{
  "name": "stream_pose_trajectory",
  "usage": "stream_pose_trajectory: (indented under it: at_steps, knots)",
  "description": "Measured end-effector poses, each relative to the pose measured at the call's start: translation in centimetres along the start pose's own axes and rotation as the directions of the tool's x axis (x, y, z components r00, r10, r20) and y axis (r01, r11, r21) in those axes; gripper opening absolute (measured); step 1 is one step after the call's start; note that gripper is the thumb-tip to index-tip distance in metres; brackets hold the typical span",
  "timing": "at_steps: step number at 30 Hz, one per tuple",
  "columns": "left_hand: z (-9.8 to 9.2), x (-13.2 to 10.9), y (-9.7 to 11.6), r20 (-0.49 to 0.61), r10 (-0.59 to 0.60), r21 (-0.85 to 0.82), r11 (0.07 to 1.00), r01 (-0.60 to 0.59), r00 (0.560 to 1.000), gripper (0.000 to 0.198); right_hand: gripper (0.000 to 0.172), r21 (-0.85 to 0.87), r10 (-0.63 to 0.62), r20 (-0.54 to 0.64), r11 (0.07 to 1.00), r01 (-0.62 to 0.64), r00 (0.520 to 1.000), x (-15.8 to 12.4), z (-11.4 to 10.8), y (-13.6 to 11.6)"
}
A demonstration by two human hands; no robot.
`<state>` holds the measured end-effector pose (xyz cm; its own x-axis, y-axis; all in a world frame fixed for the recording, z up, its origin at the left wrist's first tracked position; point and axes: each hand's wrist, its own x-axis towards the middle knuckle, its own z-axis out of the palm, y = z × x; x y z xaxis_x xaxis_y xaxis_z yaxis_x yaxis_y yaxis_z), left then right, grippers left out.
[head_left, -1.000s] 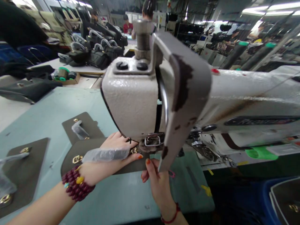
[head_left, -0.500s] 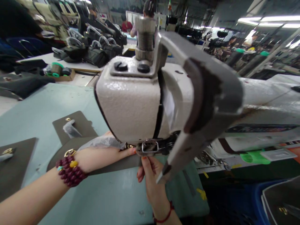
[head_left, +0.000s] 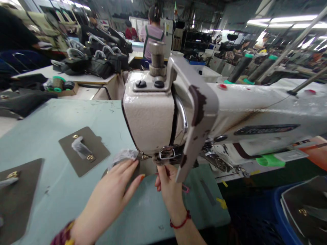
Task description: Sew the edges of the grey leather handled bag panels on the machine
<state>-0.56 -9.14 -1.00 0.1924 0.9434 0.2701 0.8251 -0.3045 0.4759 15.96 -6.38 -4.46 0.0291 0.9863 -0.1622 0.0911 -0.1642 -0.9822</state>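
My left hand (head_left: 114,187) lies flat with fingers stretched over a dark grey bag panel (head_left: 149,167), just left of the sewing machine head (head_left: 150,119). The panel carries a handle wrapped in clear plastic (head_left: 125,154), with a gold fitting near the needle area. My right hand (head_left: 168,185) is closed in a pinch at the panel's right edge, beneath the machine head. Its fingertips are partly hidden, so what they pinch is unclear. A small pink loop (head_left: 186,188) shows beside this hand; I cannot tell whether it is held.
Another grey panel with a wrapped handle (head_left: 95,148) lies on the green table (head_left: 71,204), and a larger one (head_left: 21,200) at the left. Black bags (head_left: 99,64) stand on a table behind. A blue bin (head_left: 278,204) holds panels at right. A metal guard (head_left: 196,126) juts forward.
My left hand has drawn back and turned palm-down over the panel, its bracelet now near the bottom edge. The panel has shifted, uncovering more of the one behind. My right hand stays by the needle area.
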Motion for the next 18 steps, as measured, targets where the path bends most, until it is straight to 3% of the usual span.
stream_pose_trajectory:
  at_steps: [2,3,4,6,8,10,11,13,18]
  knots:
    - [2.4,-3.3,0.9,-0.033,-0.091,-0.191,0.978,0.084,0.995,0.028,0.054,-0.018,-0.017,0.022,1.000,0.017,1.000,0.1,-0.2,0.0]
    - [3.7,-4.4,1.4,0.024,-0.141,-0.361,0.922,0.140,0.990,0.024,0.054,-0.030,-0.025,0.028,0.999,0.025,0.999,0.1,-0.2,0.0]
    - [5.1,-4.8,1.9,0.084,-0.217,-0.551,0.803,0.227,0.973,0.022,0.055,-0.046,-0.033,0.031,0.998,0.034,0.999,0.2,-0.3,0.0]
    - [7.6,-4.1,2.9,0.196,-0.349,-0.839,0.424,0.341,0.916,0.029,0.055,-0.087,-0.057,0.028,0.994,0.059,0.998,0.3,-0.4,0.0]
    - [9.1,-2.1,3.6,0.254,-0.406,-0.952,0.055,0.301,0.878,0.034,0.054,-0.142,-0.095,0.020,0.985,0.097,0.995,0.4,-0.6,0.0]
    - [9.4,0.1,3.8,0.310,-0.436,-0.951,-0.146,0.273,0.845,0.032,0.052,-0.186,-0.130,0.020,0.974,0.131,0.991,0.5,-0.7,-0.2]
    - [9.3,0.9,3.7,0.346,-0.449,-0.938,-0.183,0.295,0.823,0.030,0.051,-0.197,-0.137,0.021,0.971,0.138,0.990,0.4,-0.7,-0.2]
    - [8.6,1.6,3.3,0.397,-0.479,-0.917,-0.169,0.362,0.783,0.027,0.048,-0.195,-0.134,0.027,0.971,0.136,0.991,0.2,-0.9,-0.4]
    - [7.2,1.1,2.2,0.387,-0.577,-0.855,0.068,0.515,0.719,0.033,0.041,-0.088,-0.093,0.110,0.991,0.103,0.990,-0.6,-1.4,-0.6]
